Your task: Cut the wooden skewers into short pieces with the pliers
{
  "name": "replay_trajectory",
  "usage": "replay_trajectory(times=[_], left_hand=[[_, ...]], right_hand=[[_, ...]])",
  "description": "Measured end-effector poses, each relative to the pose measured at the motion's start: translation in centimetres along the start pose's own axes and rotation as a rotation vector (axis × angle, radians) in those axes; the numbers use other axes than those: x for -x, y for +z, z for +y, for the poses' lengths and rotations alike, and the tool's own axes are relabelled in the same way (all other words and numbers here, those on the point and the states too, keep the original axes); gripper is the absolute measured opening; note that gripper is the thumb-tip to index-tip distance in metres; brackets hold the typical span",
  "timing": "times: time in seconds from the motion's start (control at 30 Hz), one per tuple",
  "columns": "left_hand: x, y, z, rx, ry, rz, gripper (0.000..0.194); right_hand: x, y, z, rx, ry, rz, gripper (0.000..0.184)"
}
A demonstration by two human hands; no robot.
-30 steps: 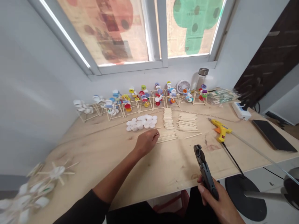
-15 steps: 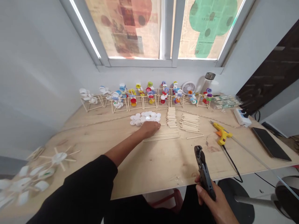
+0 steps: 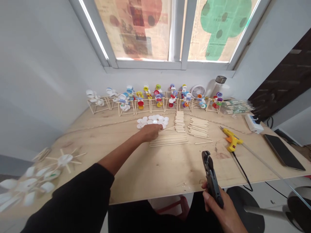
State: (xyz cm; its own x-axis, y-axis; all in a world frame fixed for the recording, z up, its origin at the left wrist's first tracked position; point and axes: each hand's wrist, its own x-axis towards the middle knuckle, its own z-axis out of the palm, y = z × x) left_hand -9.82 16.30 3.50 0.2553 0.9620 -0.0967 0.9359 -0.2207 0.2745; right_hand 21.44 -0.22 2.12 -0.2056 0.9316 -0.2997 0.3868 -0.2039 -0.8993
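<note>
My left hand (image 3: 150,132) reaches across the plywood table (image 3: 155,168) and rests, fingers curled down, at the near edge of a cluster of white bottle caps (image 3: 153,120). What its fingertips touch is hidden. Just right of that hand lies a row of long thin wooden sticks (image 3: 168,140). My right hand (image 3: 222,212) is at the table's front edge, closed round black cutting pliers (image 3: 211,178) that point up and away from me.
Stacks of short sticks (image 3: 198,127) lie beyond. A row of stick-and-cap models (image 3: 155,100) lines the wall, with a small fan (image 3: 197,90) and bottle (image 3: 217,84). A yellow glue gun (image 3: 231,138), power strip (image 3: 254,124) and phone (image 3: 284,151) sit right. White cap wheels (image 3: 60,160) lie left.
My left hand moved from the long sticks further away and left to the white caps. The right hand with the pliers stayed put. The view shifted slightly.
</note>
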Motion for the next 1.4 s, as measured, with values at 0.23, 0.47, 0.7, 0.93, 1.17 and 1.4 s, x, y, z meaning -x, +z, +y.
replay_trajectory(times=[0.23, 0.47, 0.7, 0.93, 1.17, 1.4], left_hand=[[5.9, 1.0, 0.5, 0.314, -0.078, 0.2, 0.02], [8.7, 4.4, 4.7, 0.941, -0.15, 0.593, 0.013], [9.2, 6.5, 5.9, 0.989, -0.136, 0.604, 0.014], [9.3, 7.4, 5.9, 0.984, -0.096, 0.592, 0.017], [9.5, 7.8, 5.8, 0.965, -0.077, 0.583, 0.017], [9.7, 8.3, 5.6, 0.922, -0.122, 0.567, 0.016]], right_hand=[[-0.2, 0.3, -0.6, 0.034, -0.006, -0.033, 0.039], [-0.4, 1.0, -0.2, 0.076, -0.071, -0.063, 0.029], [-0.1, 1.1, -0.4, 0.108, -0.066, -0.092, 0.029], [0.1, 1.0, -0.5, 0.114, -0.071, -0.081, 0.025], [0.1, 1.1, -0.4, 0.123, -0.074, -0.104, 0.024], [0.0, 1.2, -0.2, 0.162, -0.116, -0.093, 0.024]])
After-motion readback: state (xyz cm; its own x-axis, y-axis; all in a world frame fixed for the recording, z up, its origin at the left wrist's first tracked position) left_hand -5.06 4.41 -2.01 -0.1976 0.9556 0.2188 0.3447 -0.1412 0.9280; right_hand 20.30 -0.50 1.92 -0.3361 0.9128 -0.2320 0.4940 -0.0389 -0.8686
